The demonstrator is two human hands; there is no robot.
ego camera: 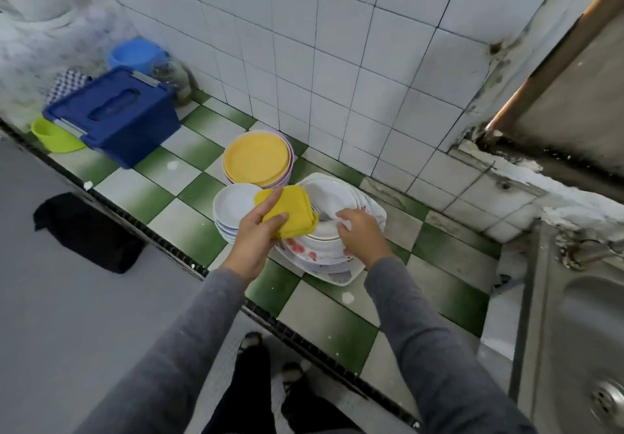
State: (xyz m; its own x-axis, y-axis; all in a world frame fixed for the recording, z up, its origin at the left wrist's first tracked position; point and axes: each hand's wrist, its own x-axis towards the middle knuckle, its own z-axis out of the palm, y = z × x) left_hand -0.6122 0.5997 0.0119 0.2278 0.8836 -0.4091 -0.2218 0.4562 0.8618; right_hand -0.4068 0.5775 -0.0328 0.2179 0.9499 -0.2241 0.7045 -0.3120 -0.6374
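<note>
My left hand [258,227] grips a folded yellow cloth [292,214] over the edge of a stack of white plates with red flower prints [322,248]. My right hand [363,234] rests on the top plate of that stack, fingers curled around what looks like a metal utensil [326,215], partly hidden. The stack sits on a square white tray [341,278]. Just left of it stands a pile of plain white bowls [233,204]. Behind them is a stack of yellow and pink plates [258,160].
A blue lidded box [114,116], a green bowl [55,136] and a blue bucket [135,53] stand at the far left of the green-and-white tiled counter [189,227]. A steel sink [580,332] lies at the right. A white tiled wall [337,62] rises behind.
</note>
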